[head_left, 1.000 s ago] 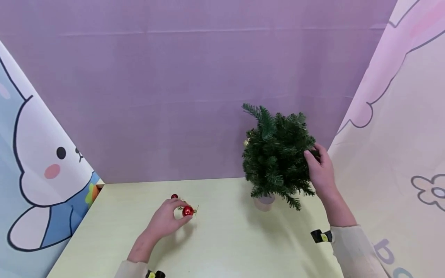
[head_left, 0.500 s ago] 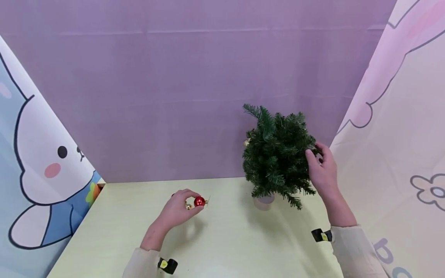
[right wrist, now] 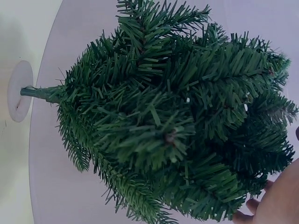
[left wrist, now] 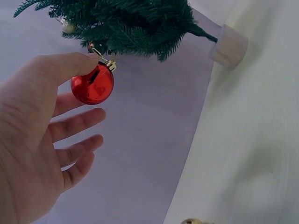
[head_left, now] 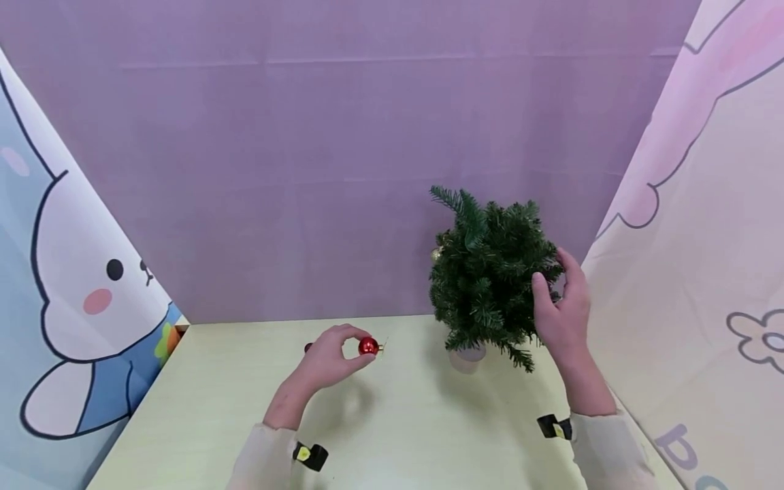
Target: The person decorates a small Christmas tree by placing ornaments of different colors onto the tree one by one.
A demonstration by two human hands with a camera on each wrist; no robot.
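My left hand (head_left: 331,361) pinches a shiny red Christmas bauble (head_left: 368,346) between thumb and forefinger, above the table. The left wrist view shows the bauble's gold cap (left wrist: 110,66) pointing toward the tree, the other fingers spread below. A small green artificial Christmas tree (head_left: 490,272) stands on a pale round base (head_left: 465,361). Against the tree's right side is my right hand (head_left: 563,316), thumb apart from the fingers, whose tips are at the branches. Only part of that hand (right wrist: 275,200) enters the right wrist view.
A gold bauble (head_left: 436,254) hangs on the tree's left side. Another red bauble (head_left: 308,347) lies on the table (head_left: 404,422), partly hidden behind my left hand. Low in the left wrist view a gold ornament (left wrist: 190,221) shows. A purple backdrop (head_left: 343,170) rises behind the table.
My left hand has moved right, toward the tree, carrying the red bauble. The right hand has loosened at the branches and spread its thumb, shifting slightly down. The tree stays in place.
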